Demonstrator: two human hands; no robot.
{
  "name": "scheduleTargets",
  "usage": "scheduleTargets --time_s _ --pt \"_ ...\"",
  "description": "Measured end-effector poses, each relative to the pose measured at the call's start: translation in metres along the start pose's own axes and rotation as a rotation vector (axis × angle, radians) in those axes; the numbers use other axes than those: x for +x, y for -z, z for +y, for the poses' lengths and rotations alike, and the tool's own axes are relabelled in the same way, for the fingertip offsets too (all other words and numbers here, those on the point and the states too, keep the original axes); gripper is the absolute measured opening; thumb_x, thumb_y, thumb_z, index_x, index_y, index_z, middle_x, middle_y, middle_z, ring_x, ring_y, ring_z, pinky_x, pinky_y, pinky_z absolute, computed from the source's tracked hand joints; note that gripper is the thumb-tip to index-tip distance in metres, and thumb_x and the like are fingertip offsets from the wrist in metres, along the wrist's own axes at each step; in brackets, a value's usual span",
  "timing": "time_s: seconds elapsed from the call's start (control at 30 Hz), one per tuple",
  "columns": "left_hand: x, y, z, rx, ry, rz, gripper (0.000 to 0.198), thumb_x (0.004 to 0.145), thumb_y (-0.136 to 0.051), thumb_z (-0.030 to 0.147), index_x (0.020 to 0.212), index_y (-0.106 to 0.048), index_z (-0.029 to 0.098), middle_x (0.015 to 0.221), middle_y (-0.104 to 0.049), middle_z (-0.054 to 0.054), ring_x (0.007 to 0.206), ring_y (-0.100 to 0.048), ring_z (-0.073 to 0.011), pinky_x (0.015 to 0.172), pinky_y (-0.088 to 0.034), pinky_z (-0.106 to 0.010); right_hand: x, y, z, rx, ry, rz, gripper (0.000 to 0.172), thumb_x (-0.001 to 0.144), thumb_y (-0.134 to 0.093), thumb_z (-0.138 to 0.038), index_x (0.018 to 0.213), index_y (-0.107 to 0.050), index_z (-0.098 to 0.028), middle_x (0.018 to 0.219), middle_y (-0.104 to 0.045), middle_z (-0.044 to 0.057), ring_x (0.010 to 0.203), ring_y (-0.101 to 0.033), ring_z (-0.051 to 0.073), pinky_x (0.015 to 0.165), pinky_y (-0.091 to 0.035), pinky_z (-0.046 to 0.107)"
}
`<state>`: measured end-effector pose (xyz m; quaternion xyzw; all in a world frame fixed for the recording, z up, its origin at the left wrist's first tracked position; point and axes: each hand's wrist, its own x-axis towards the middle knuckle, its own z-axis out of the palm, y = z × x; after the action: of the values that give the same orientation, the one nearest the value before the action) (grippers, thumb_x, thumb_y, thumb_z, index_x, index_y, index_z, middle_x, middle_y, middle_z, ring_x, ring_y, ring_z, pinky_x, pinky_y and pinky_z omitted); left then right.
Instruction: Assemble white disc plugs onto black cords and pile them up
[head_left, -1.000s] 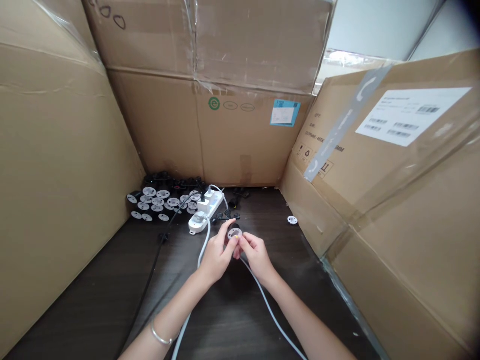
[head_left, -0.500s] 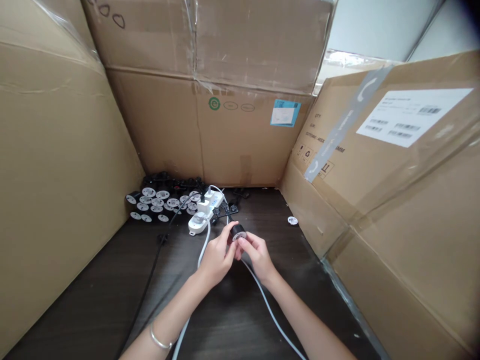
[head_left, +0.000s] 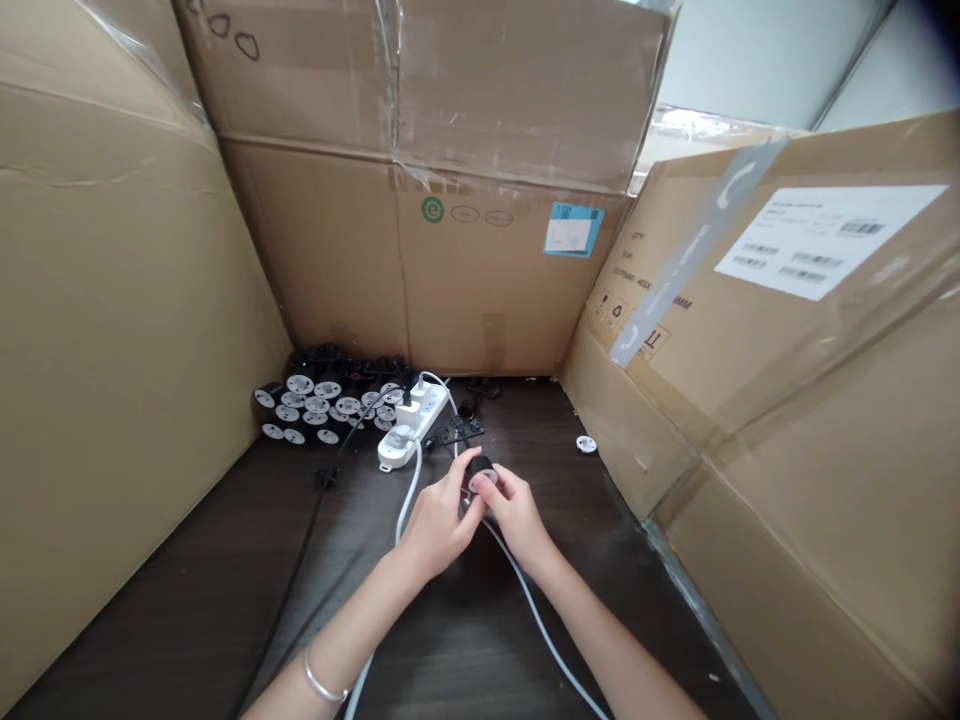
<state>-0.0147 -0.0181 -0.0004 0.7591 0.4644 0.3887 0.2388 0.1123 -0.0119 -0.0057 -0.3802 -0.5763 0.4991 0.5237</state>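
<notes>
Between both hands is a small black cylinder (head_left: 482,466) with a white round face tilted toward me. My left hand (head_left: 439,520) is closed on its left side, index finger along the top and thumb below. My right hand (head_left: 521,515) grips it from the right, with the thumb pressed on the white face. A small pale piece shows beneath the cylinder near the left fingers; I cannot make out what it is. Just behind the hands lie dark parts (head_left: 465,432) beside a white power strip (head_left: 397,450) with plugs in it.
Several similar black cylinders with white faces (head_left: 315,404) are piled at the back left. A loose white disc (head_left: 586,444) lies to the right on the dark table (head_left: 187,600). White cables (head_left: 540,620) and a black cable (head_left: 300,560) run toward me. Large cardboard boxes (head_left: 487,280) surround the table.
The cylinder and both hands have shifted very slightly to the right. The right thumb now covers more of the white face, and the cylinder has turned a little.
</notes>
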Motion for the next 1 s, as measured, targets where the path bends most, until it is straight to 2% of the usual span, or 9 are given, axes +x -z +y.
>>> scheduleTargets --time_s 0.17,0.27,0.5,0.63,0.73,0.87,1.0 --pt "-0.001 -0.001 -0.003 -0.063 -0.036 0.013 0.043 0.083 -0.042 0.023 0.125 -0.034 0.022 0.116 -0.053 -0.007 0.100 -0.056 -0.0169 0.085 -0.045 -0.029 -0.003 -0.001 -0.001 -0.142 0.045 0.044 0.022 0.079 -0.057 -0.035 0.085 -0.054 -0.015 0.076 -0.054 0.001 0.069 -0.050 0.012 0.062 -0.041 0.021" --pt "0.000 -0.001 -0.003 -0.088 -0.091 0.033 0.046 0.081 -0.043 0.017 0.126 -0.035 0.023 0.124 -0.048 -0.006 0.110 -0.050 -0.0159 0.094 -0.042 -0.029 -0.004 -0.001 -0.002 -0.258 0.087 0.075 0.024 0.079 -0.057 -0.035 0.093 -0.054 -0.015 0.079 -0.056 0.002 0.071 -0.051 0.013 0.064 -0.041 0.022" --pt "0.002 -0.003 -0.007 -0.067 -0.192 0.069 0.055 0.069 -0.039 -0.001 0.119 -0.042 0.022 0.122 -0.047 -0.005 0.112 -0.047 -0.0140 0.097 -0.041 -0.028 -0.003 0.000 -0.003 -0.426 0.154 0.105 0.029 0.075 -0.060 -0.028 0.099 -0.051 -0.015 0.079 -0.058 0.002 0.070 -0.052 0.014 0.064 -0.041 0.022" --pt "0.004 -0.005 -0.014 0.007 -0.209 0.073 0.050 0.070 -0.041 0.001 0.115 -0.045 0.023 0.120 -0.048 -0.005 0.105 -0.052 -0.0145 0.089 -0.046 -0.028 -0.001 0.003 -0.002 -0.450 0.182 0.059 0.032 0.071 -0.061 -0.022 0.100 -0.050 -0.015 0.078 -0.058 0.001 0.068 -0.053 0.013 0.063 -0.042 0.022" --pt "0.005 -0.004 -0.016 0.080 -0.214 0.061 0.049 0.070 -0.041 0.002 0.114 -0.046 0.023 0.116 -0.051 -0.004 0.101 -0.055 -0.0154 0.086 -0.049 -0.029 -0.001 0.006 -0.002 -0.492 0.207 0.045 0.027 0.069 -0.061 -0.021 0.094 -0.051 -0.016 0.074 -0.057 0.000 0.064 -0.052 0.012 0.060 -0.041 0.021" --pt "0.005 -0.001 -0.016 0.108 -0.223 0.020 0.054 0.068 -0.041 0.001 0.118 -0.046 0.023 0.117 -0.053 -0.005 0.102 -0.055 -0.0159 0.090 -0.048 -0.031 -0.002 0.008 -0.003 -0.579 0.246 0.050 0.018 0.071 -0.060 -0.024 0.086 -0.054 -0.016 0.067 -0.053 -0.001 0.060 -0.048 0.011 0.059 -0.039 0.021" --pt "0.006 -0.001 -0.016 0.076 -0.211 0.059 0.053 0.067 -0.039 0.001 0.116 -0.049 0.020 0.117 -0.054 -0.005 0.107 -0.053 -0.0156 0.094 -0.046 -0.031 -0.003 0.009 -0.003 -0.623 0.231 0.030 0.015 0.076 -0.057 -0.028 0.087 -0.057 -0.017 0.069 -0.054 -0.001 0.063 -0.049 0.012 0.060 -0.038 0.022"
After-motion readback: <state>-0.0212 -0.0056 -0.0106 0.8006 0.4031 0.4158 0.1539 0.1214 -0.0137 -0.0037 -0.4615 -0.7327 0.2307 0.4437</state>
